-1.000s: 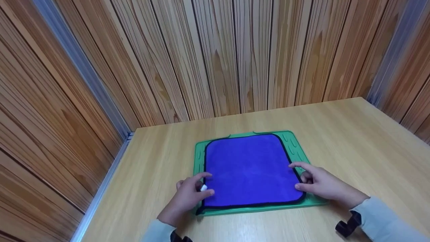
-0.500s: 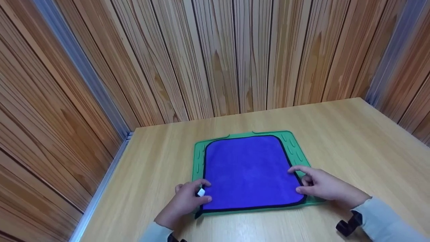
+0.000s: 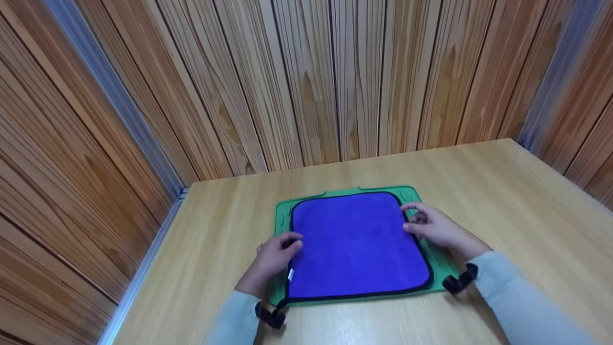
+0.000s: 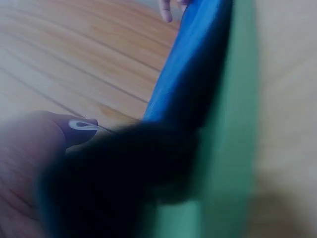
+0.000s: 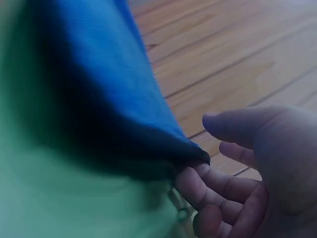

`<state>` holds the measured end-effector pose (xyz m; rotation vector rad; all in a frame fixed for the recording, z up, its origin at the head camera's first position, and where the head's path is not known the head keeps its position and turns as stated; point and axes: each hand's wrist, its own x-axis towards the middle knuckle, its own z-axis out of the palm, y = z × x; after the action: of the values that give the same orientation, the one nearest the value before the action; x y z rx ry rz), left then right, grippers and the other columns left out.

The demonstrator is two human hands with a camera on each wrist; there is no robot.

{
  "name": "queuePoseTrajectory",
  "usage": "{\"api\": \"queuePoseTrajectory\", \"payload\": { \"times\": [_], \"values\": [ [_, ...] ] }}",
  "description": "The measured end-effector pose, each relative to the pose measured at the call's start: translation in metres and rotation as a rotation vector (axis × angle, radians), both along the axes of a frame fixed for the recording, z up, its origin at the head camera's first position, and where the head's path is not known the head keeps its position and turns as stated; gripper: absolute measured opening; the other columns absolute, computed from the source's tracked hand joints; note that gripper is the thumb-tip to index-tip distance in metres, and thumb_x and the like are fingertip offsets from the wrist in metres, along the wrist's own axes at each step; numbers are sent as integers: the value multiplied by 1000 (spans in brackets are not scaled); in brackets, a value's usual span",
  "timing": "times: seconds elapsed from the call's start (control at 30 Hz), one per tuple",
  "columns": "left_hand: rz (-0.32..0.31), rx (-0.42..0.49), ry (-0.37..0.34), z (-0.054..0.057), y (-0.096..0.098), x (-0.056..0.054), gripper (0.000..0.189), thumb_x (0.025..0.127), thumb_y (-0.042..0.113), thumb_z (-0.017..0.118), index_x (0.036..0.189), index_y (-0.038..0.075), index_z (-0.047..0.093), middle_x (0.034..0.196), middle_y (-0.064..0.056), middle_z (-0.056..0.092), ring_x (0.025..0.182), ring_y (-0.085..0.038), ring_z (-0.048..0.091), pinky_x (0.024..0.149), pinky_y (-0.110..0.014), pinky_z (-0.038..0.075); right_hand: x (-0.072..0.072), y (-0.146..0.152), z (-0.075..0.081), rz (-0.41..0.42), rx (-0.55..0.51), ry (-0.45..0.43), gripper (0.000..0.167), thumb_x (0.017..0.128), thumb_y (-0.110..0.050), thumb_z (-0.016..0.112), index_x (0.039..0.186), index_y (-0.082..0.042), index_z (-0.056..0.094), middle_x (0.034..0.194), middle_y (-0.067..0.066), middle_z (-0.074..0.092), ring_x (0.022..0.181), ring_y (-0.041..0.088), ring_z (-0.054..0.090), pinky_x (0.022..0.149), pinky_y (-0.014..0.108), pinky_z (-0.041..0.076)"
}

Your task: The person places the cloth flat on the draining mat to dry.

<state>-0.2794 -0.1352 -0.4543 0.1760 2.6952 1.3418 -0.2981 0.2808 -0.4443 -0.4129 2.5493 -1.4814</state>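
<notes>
A purple-blue cloth [image 3: 357,244] with a black border is spread over a green mat or board [image 3: 443,268], whose edges show around it. My left hand [image 3: 274,256] is at the cloth's left edge, thumb and index tips close together over the border. A small white tag [image 3: 290,275] shows just below that hand. At the right edge, higher up, is my right hand [image 3: 436,227], thumb and index finger apart. In the right wrist view its fingers [image 5: 190,186] touch the cloth's dark border while the thumb stands off. The left wrist view is blurred and hides the left fingertips.
A light wooden table [image 3: 225,215] carries the mat. Wood-plank walls [image 3: 311,81] rise behind it and at both sides. Black bands [image 3: 270,316] sit on both wrists, close to the mat's lower corners.
Both hands have moved up along the cloth's side edges, away from the body. The left thumb and index finger have come closer together, and the white tag now lies below the left hand.
</notes>
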Motion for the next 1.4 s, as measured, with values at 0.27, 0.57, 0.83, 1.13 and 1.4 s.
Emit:
{"api": "queuePoseTrajectory", "payload": {
  "times": [0.27,0.57,0.83,1.13,1.4],
  "values": [
    [30,130,-107,3,3,-26,36,102,41,59,135,27,66,145,-4,55,141,-37,29,113,-66,22,-34,-1,-1,-96,-77,-117,51,104,-29,59,146,-2,46,111,11,59,84,21,52,64,29,46],
    [9,226,-175,-2,8,-43,46,103,46,55,146,28,55,160,-7,39,150,-33,29,116,-63,22,-47,-3,-6,-138,-119,-133,51,106,-29,53,148,-1,45,114,7,53,86,19,47,65,29,45],
    [34,185,-87,-8,8,-46,48,106,39,52,150,21,50,159,-8,40,150,-33,28,118,-62,15,-50,-7,-11,-178,-101,-120,51,106,-27,53,150,-2,45,104,4,60,66,9,47,60,26,44],
    [1,36,44,-11,4,-45,50,105,31,54,151,13,48,157,-10,42,147,-35,33,117,-61,3,-49,-10,-10,-157,-94,-104,53,106,-23,53,152,-2,40,64,-9,43,46,7,37,49,24,37],
    [32,71,-57,2,-3,-31,55,98,32,67,150,23,49,151,-8,48,139,-38,25,110,-65,25,-45,-7,4,-157,-76,-93,55,106,-25,52,152,1,37,146,23,44,105,30,58,72,30,50]
  ]
}}
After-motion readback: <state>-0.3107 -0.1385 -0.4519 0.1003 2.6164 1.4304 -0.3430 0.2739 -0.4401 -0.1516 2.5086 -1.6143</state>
